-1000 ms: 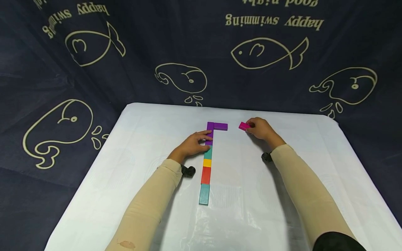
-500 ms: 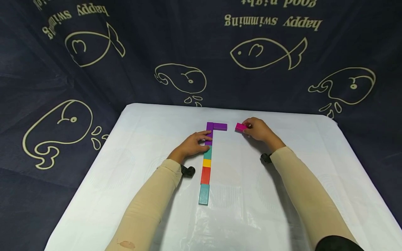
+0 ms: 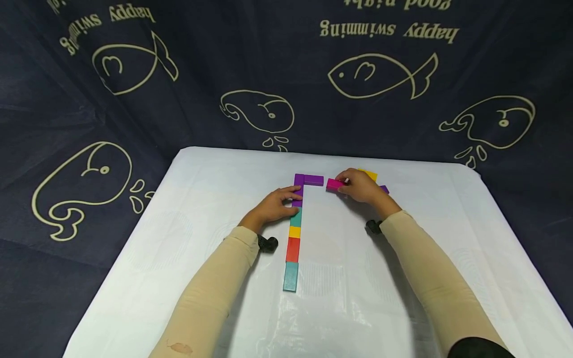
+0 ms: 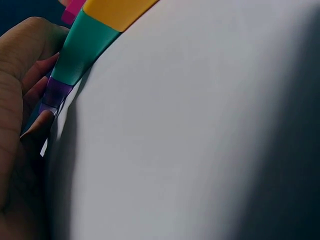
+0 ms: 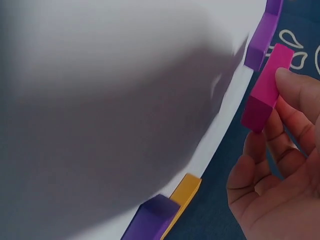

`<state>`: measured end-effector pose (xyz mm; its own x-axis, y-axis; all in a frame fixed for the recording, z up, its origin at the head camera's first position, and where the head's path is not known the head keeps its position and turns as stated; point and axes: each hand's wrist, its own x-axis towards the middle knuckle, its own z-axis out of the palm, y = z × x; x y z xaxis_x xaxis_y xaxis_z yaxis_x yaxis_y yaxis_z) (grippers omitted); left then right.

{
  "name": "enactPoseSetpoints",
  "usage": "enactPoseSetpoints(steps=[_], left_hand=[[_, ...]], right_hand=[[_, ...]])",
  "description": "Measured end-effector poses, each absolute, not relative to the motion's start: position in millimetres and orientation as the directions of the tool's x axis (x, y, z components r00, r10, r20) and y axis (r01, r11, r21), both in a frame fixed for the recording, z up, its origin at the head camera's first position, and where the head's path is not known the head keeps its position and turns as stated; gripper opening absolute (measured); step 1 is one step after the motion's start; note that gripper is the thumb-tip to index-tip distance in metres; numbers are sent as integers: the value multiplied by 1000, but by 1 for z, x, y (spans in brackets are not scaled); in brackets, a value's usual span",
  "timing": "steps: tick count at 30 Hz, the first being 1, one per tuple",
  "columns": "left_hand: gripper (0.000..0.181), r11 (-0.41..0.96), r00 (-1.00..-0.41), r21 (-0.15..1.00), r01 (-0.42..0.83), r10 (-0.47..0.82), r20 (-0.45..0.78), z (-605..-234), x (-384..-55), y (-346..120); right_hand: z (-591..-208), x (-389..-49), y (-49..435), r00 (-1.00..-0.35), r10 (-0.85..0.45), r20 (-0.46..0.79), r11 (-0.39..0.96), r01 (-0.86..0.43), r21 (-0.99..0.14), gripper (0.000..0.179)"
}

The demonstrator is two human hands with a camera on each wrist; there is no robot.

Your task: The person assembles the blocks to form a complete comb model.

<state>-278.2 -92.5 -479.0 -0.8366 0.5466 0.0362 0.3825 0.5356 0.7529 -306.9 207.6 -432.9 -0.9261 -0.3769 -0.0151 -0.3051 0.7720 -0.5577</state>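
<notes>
A pink block (image 3: 334, 185) is pinched between the thumb and fingers of my right hand (image 3: 360, 186), just right of a sideways purple block (image 3: 314, 180). In the right wrist view the pink block (image 5: 268, 90) overlaps that purple block's (image 5: 262, 40) near end. My left hand (image 3: 271, 206) rests at the left of a column of blocks, its fingertips on the upright purple block (image 3: 297, 198) and its thumb at the green block (image 3: 296, 219). Below follow a yellow block (image 3: 294, 232), a red block (image 3: 293, 249) and a teal block (image 3: 290, 277).
A yellow block (image 3: 369, 174) and another purple block (image 3: 384, 189) lie behind and beside the right hand, partly hidden. The white tabletop (image 3: 188, 174) ends at a dark cloth (image 3: 250, 49) printed with fish and whales.
My right hand has moved left with the pink block, bringing it close to the sideways purple block. The yellow and purple blocks behind that hand have come into view. The left hand stays put.
</notes>
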Motion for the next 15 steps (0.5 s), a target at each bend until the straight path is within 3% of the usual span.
enactPoseSetpoints(steps=[15], left_hand=[[40, 543, -841, 753, 371, 540, 25, -478, -278, -91]], right_hand=[[-441, -307, 180, -898, -440, -14, 748, -358, -559, 26]])
